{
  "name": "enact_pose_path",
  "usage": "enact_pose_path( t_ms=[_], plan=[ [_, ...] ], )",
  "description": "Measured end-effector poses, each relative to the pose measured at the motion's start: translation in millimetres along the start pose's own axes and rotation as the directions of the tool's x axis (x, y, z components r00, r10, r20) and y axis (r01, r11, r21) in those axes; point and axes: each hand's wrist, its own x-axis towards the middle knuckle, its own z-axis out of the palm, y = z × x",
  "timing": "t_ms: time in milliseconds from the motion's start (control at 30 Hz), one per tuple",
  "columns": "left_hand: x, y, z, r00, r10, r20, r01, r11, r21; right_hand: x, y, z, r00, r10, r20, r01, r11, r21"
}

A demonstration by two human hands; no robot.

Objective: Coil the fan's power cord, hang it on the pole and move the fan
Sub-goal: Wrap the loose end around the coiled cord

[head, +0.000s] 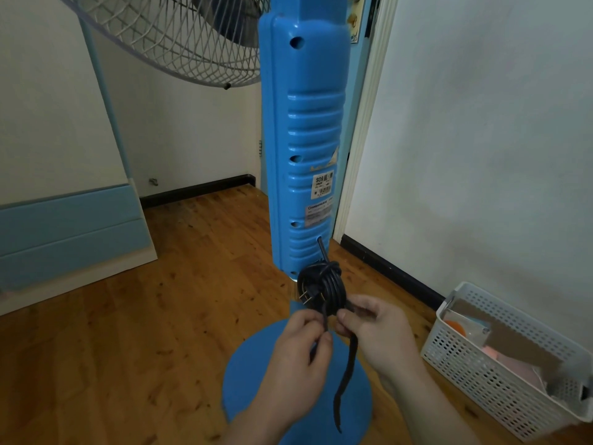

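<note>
We hold the work low in the middle of the frame: our left hand (300, 342) pinches a thin dark strap-like tail (345, 377) between thumb and curled fingers, and our right hand (375, 332) pinches the same dark tie just beside it, fingers bent around it. Right above both hands sits the coiled black rubbery power cord (322, 289), a tight round bundle of smooth loops; its two-pronged metal plug (306, 297) pokes out on the bundle's left side. The tail hangs down from our hands in a limp wavy line toward the bottom of the frame. The bundle lies against the lower end of the glossy blue moulded plastic fan column (305, 139), ribbed with horizontal ridges, pierced by round holes and carrying small printed labels too blurred to read. How the coil is fastened to the column is hidden behind the loops. Beneath our hands spreads the flat round blue base (247, 374), partly covered by our forearms. The pale wire fan guard (179, 43) is cut off at the upper left. A white perforated plastic basket (513, 396) stands at the lower right on the varnished wooden plank floor (128, 348).
</note>
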Motion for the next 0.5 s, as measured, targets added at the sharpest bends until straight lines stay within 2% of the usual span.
enact_pose_path(
  t_ms=[100,200,267,367,500],
  plan=[
    [-3,-1,4,1.0,0.02,0.005,-0.02,1.0,-0.008,-2,3,1,0.996,0.025,-0.091,-0.03,0.998,-0.059],
    [-2,0,7,0.999,0.037,0.039,-0.036,0.999,-0.034,-6,0,3,0.996,0.005,-0.086,-0.01,0.998,-0.061],
    [-1,-2,6,0.997,0.037,0.074,-0.034,0.999,-0.039,-8,-2,0,0.999,0.028,-0.035,-0.028,1.0,0.005],
    [0,-8,2,0.993,0.057,0.108,-0.059,0.998,0.018,-9,-6,-5,0.985,0.114,0.127,-0.131,0.982,0.138],
    [2,-7,-2,0.976,0.085,0.199,-0.122,0.975,0.184,-4,-7,-11,0.951,0.156,0.268,-0.195,0.972,0.128]
  ],
)
